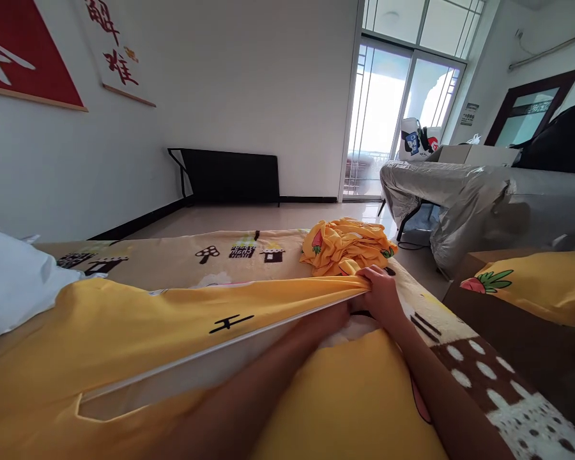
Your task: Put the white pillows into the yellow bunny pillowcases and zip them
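A yellow cloth cover point(138, 326) with a small black print lies stretched across in front of me, its long white-edged opening facing me. My right hand point(381, 291) is closed on the far right end of the cover and pulls the cloth taut. My left arm reaches along the opening, and my left hand point(353, 303) is at the same end, under the cloth and beside the right hand. Its fingers are hidden. Just beyond the hands sits a crumpled yellow cloth point(349, 243) with a carrot print. More yellow fabric point(354, 396) lies between my forearms.
Underneath is a patterned plush blanket point(479, 364). A white pillow-like bundle point(19, 275) lies at left. On the right, a cardboard box point(512, 332) has yellow printed cloth point(546, 281) over it. Behind stand a plastic-covered table point(531, 198) and a folded black frame point(232, 177) against the wall.
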A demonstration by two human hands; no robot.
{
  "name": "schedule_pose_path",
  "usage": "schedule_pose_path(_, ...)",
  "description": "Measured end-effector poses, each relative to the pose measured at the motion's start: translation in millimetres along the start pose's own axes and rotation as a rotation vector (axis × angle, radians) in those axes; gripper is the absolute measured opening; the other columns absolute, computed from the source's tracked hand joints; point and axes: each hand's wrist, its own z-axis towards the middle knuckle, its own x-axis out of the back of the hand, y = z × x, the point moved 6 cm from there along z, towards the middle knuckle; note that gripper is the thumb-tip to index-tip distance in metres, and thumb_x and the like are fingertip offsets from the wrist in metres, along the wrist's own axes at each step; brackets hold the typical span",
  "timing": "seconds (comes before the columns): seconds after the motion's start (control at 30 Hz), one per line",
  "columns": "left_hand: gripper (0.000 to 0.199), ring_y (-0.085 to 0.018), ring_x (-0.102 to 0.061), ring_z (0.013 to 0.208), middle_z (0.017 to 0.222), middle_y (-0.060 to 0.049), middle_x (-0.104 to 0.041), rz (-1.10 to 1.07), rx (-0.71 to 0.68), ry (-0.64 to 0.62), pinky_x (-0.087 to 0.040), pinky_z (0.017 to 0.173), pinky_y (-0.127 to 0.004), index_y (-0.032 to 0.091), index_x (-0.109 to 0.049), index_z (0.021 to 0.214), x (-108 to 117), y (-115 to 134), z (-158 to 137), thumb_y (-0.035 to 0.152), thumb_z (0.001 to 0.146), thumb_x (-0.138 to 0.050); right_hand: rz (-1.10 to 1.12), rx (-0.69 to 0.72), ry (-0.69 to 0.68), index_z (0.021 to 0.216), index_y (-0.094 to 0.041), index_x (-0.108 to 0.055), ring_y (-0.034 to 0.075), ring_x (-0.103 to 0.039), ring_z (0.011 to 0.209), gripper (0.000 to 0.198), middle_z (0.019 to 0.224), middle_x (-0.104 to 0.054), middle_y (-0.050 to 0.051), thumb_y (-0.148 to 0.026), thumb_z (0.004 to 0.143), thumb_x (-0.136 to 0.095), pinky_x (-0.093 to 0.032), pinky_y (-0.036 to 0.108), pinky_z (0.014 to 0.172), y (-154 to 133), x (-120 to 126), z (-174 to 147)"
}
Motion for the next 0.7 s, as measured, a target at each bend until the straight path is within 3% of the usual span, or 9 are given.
schedule_pose_path(0.2,0.042,-0.022,-0.048,0.119,0.135,-0.005,-0.051,0.156,-0.092,-0.021,-0.037,0.104,-0.040,0.024,-0.050,0.125,13,30,-19,0.021,0.084,-0.044,0.006,0.004,0.049,0.077,-0.018,-0.061,0.016,-0.052,0.069,0.032,0.075,-0.057,0.002,-0.003,0.055,-0.044,-0.039,0.025,0.065,-1,2,0)
schedule_pose_path(0.3,0.040,-0.023,-0.048,0.121,0.134,-0.006,-0.052,0.270,-0.099,-0.142,-0.038,0.103,-0.039,0.021,-0.056,0.117,16,41,-19,0.016,0.079,-0.046,-0.064,0.013,0.066,0.079,-0.018,-0.061,0.018,-0.053,0.077,0.036,0.082,-0.056,0.005,-0.002,0.053,-0.042,-0.041,0.026,0.069,1,2,0)
schedule_pose_path(0.4,0.020,-0.022,-0.063,0.088,0.098,-0.007,-0.069,0.400,-0.086,-0.348,-0.049,0.083,-0.033,0.019,-0.065,0.084,19,54,-26,0.018,0.074,-0.048,-0.179,0.038,0.070,0.081,-0.018,-0.061,0.021,-0.052,0.089,0.038,0.091,-0.057,0.008,-0.001,0.053,-0.042,-0.042,0.029,0.076,1,4,-1)
schedule_pose_path(0.47,0.016,-0.019,-0.062,0.065,0.071,-0.006,-0.068,0.486,-0.127,-0.405,-0.050,0.070,-0.032,0.018,-0.063,0.068,22,65,-34,0.022,0.075,-0.048,-0.245,0.055,0.083,0.082,-0.019,-0.060,0.023,-0.052,0.091,0.037,0.093,-0.060,0.008,-0.001,0.054,-0.043,-0.041,0.032,0.078,-2,9,-2)
schedule_pose_path(0.57,0.018,-0.021,-0.062,0.062,0.067,-0.008,-0.067,0.599,-0.171,-0.332,-0.050,0.071,-0.036,0.016,-0.062,0.069,25,73,-43,0.025,0.075,-0.048,-0.233,0.040,0.095,0.084,-0.019,-0.060,0.022,-0.055,0.086,0.037,0.089,-0.064,0.008,-0.002,0.055,-0.043,-0.041,0.032,0.076,-7,14,-2)
schedule_pose_path(0.7,0.022,-0.025,-0.063,0.088,0.092,-0.010,-0.068,0.520,-0.021,-0.245,-0.050,0.081,-0.039,0.018,-0.063,0.086,21,61,-43,0.027,0.078,-0.045,0.003,-0.070,0.033,0.080,-0.019,-0.061,0.017,-0.058,0.071,0.036,0.075,-0.066,0.002,-0.004,0.053,-0.042,-0.040,0.025,0.064,-9,12,-1)
